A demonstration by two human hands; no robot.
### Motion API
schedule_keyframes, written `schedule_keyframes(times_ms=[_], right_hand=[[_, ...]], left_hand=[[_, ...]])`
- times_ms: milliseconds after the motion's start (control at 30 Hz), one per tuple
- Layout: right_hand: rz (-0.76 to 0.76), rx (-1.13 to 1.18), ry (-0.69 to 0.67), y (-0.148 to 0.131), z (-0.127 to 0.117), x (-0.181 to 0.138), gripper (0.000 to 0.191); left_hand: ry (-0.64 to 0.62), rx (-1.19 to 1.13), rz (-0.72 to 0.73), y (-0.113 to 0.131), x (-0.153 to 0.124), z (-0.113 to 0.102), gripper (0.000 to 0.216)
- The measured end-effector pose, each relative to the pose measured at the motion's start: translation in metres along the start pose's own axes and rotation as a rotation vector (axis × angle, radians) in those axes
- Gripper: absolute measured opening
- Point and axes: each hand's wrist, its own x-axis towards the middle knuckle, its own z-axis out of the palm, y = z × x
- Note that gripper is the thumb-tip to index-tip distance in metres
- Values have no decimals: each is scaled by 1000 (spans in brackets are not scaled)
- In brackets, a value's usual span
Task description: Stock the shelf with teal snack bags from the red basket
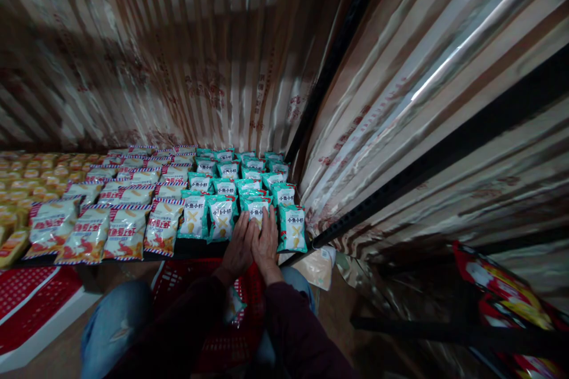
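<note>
A teal-and-white snack bag (256, 206) stands in the front row on the shelf, its lower part covered by both hands. My left hand (239, 246) is at its left side, with the thumb side turned inward. Close against it, my right hand (265, 244) holds the bag's right side with long, nearly straight fingers. The fingertips are partly hidden against the packaging. Matching teal bags flank it, one on the left (223, 217) and one on the right (292, 228), with more rows behind. In a red basket (169, 278) below, between the knees, lies another teal bag (235, 306).
Striped-edge white and orange snack bags (127, 231) fill the shelf to the left, then small yellow packs (18, 213). A black metal post (329, 65) and rail (427, 154) stand at right. Red packets (502, 284) sit lower right. Another red basket (40, 308) is lower left.
</note>
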Motion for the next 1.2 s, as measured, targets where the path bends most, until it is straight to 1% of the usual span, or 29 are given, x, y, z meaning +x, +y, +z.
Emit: schedule_keyframes(times_ms=[67,167,233,400,600,767,1000,1200], right_hand=[[-6,-2,8,1,-2,-2,52],[-13,-7,31,3,-3,-7,52],[-13,-1,15,4,-2,-9,52],[17,34,-41,7,3,-6,51],[-17,58,16,8,1,-7,54],[-16,65,-4,10,4,-7,52],[-25,32,23,9,-1,-11,54],[-105,-4,62,3,-5,-17,53]], left_hand=[[23,16,-22,1,-1,0,64],[34,7,5,2,-3,0,63],[23,-2,32,0,-3,0,62],[-5,5,33,-2,-3,1,65],[-14,-15,15,1,-3,-2,65],[-44,11,15,0,-2,0,66],[-2,26,-1,3,-2,1,65],[5,11,-11,4,-1,-2,61]])
